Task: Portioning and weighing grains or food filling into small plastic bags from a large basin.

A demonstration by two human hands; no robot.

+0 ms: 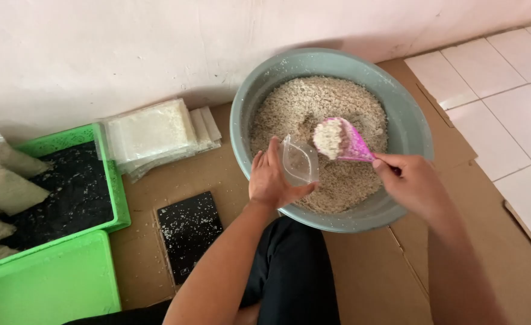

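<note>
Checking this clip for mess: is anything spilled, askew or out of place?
Yes. Pale grains lie scattered on the black tile and inside the green tray, outside the grey basin. The pink scoop and clear bag look in order.

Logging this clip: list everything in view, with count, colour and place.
basin: one, grey-green, on cardboard, filled with pale grain
scoop: one, pink, loaded, over basin
clear bag: one, open, beside scoop
empty bags: stack, clear, by wall
green trays: two, left
filled bags: several, pale, in the far tray
black tile: one, on cardboard
cardboard: brown, on floor
left hand: holds clear bag
right hand: holds scoop
</note>
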